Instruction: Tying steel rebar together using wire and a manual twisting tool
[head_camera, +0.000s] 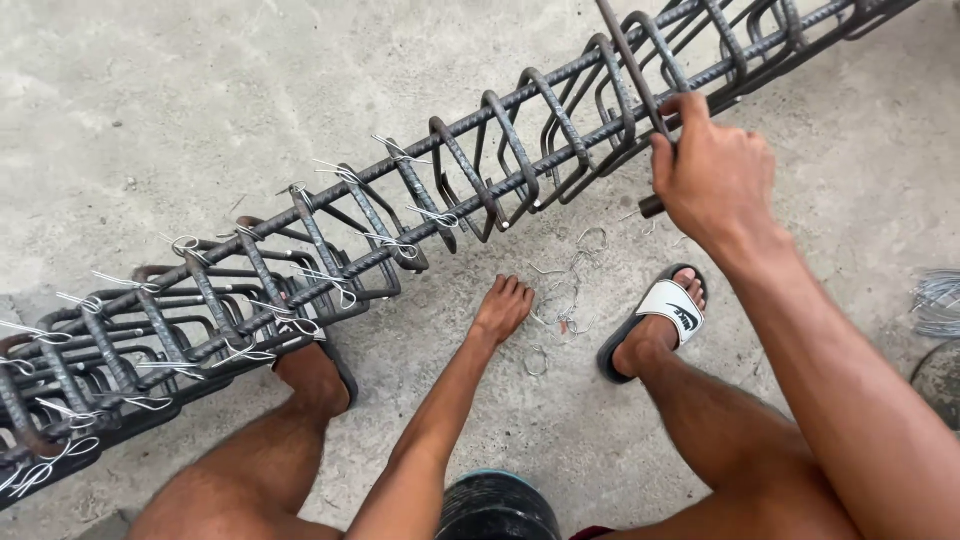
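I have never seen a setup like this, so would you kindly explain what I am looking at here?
This is one picture from a camera worn on a person's head, looking down at their own arms and legs. A long cage of steel bars lies across a concrete floor, with rectangular hoops tied on by thin wire ties. The right hand has its grip closed on a bar of the cage. The left hand reaches down to loose wire scraps on the floor. A sandal is on the right foot.

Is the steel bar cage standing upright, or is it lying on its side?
Lying down. The rebar cage runs lengthwise just above the concrete floor, its long bars near level; the right hand grips one stirrup.
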